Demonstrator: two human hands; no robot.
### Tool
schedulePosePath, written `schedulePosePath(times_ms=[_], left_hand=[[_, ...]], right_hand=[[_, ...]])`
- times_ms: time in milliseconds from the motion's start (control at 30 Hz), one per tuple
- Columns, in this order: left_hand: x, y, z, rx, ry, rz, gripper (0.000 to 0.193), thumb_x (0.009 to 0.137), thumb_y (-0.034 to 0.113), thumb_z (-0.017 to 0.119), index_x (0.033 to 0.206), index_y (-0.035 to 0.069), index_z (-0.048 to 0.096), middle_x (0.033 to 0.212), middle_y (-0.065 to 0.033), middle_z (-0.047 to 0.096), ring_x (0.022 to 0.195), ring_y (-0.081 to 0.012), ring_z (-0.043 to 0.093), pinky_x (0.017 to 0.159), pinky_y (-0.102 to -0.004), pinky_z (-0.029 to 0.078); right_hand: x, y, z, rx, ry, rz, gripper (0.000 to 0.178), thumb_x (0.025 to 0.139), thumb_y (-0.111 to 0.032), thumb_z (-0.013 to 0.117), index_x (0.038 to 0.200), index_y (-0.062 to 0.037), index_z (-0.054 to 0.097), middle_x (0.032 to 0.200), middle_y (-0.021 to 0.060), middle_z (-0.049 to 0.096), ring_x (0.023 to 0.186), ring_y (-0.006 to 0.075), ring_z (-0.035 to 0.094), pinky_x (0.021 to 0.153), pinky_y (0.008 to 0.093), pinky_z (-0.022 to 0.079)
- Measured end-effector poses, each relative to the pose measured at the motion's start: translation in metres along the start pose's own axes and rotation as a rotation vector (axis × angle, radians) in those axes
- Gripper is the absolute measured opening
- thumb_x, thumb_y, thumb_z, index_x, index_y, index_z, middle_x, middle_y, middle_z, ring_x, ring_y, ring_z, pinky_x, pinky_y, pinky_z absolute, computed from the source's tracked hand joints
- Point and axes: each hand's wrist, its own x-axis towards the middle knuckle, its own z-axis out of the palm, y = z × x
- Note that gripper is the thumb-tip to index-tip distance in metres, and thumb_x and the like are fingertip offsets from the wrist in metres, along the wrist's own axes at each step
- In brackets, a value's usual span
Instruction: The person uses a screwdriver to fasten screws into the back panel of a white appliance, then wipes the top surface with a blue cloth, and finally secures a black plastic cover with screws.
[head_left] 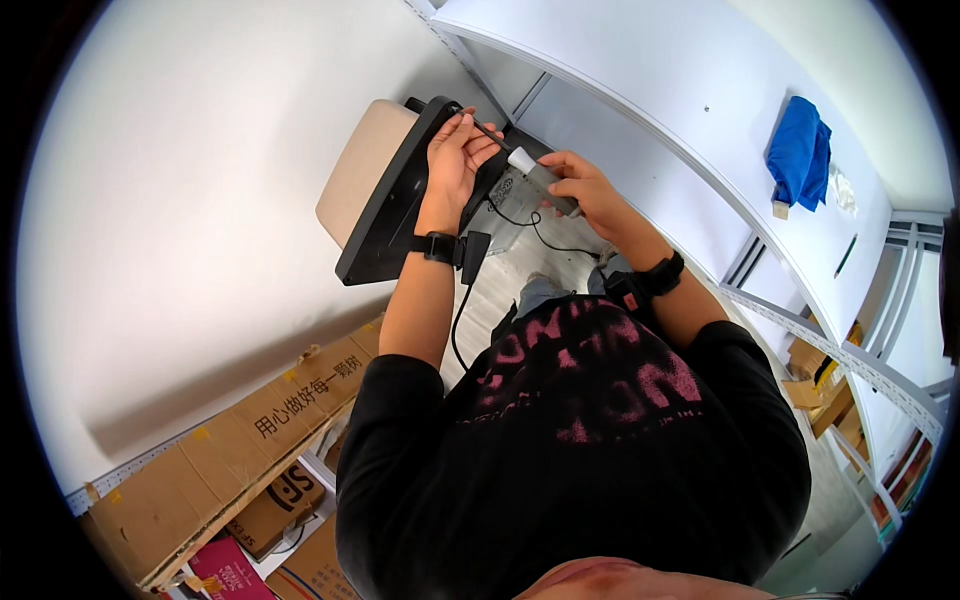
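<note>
My right hand (584, 192) is wrapped round a grey handheld tool (552, 188), apparently an electric screwdriver, with a white nose. From that nose a long dark shaft (490, 132) runs up and left to the corner of a black panel (388, 215). Beside that corner, the thumb and forefinger of my left hand (462, 152) close on the shaft near its tip, while the other fingers are half bent. Behind the black panel sits a beige padded part (366, 165), looking like a chair seat turned on its side. Where the shaft's tip meets the panel is hidden by my fingers.
A white shelf (640, 70) on a metal frame curves along the right, with a blue cloth (798, 150) on it. Cardboard boxes (240, 420) fill a rack at lower left. Black cables (540, 232) hang near my wrists and below the tool. A white wall stands at left.
</note>
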Motion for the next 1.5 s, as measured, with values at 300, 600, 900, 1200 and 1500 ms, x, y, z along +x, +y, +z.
schedulePosePath(times_ms=[300, 600, 900, 1200, 1500], left_hand=[[0.007, -0.011, 0.033, 0.052, -0.124, 0.056, 0.022, 0.1, 0.017, 0.036, 0.108, 0.0, 0.048, 0.091, -0.0222, 0.065, 0.076, -0.0259, 0.067, 0.065, -0.0313, 0.058], [0.032, -0.07, 0.124, 0.133, -0.277, -0.114, 0.015, 0.098, 0.016, 0.043, 0.099, 0.004, 0.051, 0.096, -0.0198, 0.065, 0.072, -0.0203, 0.065, 0.065, -0.0308, 0.056], [0.073, -0.153, 0.216, 0.733, -0.314, 0.274, 0.012, 0.083, 0.016, 0.068, 0.087, 0.005, 0.068, 0.09, -0.0049, 0.066, 0.082, -0.0181, 0.06, 0.072, -0.0289, 0.048], [0.072, -0.198, 0.247, 1.17, -0.25, 0.82, 0.008, 0.072, 0.016, 0.075, 0.08, 0.017, 0.074, 0.081, 0.0019, 0.061, 0.083, -0.0197, 0.05, 0.072, -0.0339, 0.04], [0.069, -0.193, 0.247, 1.149, -0.26, 0.816, 0.01, 0.072, 0.013, 0.074, 0.081, 0.013, 0.074, 0.076, -0.0002, 0.062, 0.077, -0.0198, 0.052, 0.072, -0.0329, 0.041]], right_hand=[[-0.037, -0.015, -0.039, -0.014, 0.081, -0.017, 0.039, 0.079, -0.006, 0.047, 0.117, -0.0039, 0.051, 0.104, 0.0078, 0.054, 0.079, 0.0153, 0.058, 0.063, 0.0261, 0.045], [-0.103, -0.018, -0.114, 0.115, 0.272, -0.112, 0.039, 0.077, -0.009, 0.046, 0.116, -0.0021, 0.051, 0.097, 0.0095, 0.056, 0.071, 0.015, 0.057, 0.057, 0.0255, 0.044], [-0.184, -0.004, -0.188, 0.206, 0.509, -0.275, 0.038, 0.076, -0.01, 0.045, 0.113, -0.002, 0.051, 0.089, 0.0116, 0.058, 0.062, 0.0136, 0.055, 0.049, 0.0223, 0.04], [-0.208, -0.012, -0.218, 0.279, 0.604, -0.306, 0.035, 0.078, -0.009, 0.043, 0.112, -0.0034, 0.051, 0.09, 0.0103, 0.058, 0.065, 0.0129, 0.055, 0.052, 0.0232, 0.041], [-0.194, -0.027, -0.222, 0.248, 0.558, -0.274, 0.036, 0.078, -0.009, 0.042, 0.112, -0.0039, 0.05, 0.09, 0.0105, 0.057, 0.066, 0.0134, 0.055, 0.052, 0.0234, 0.041]])
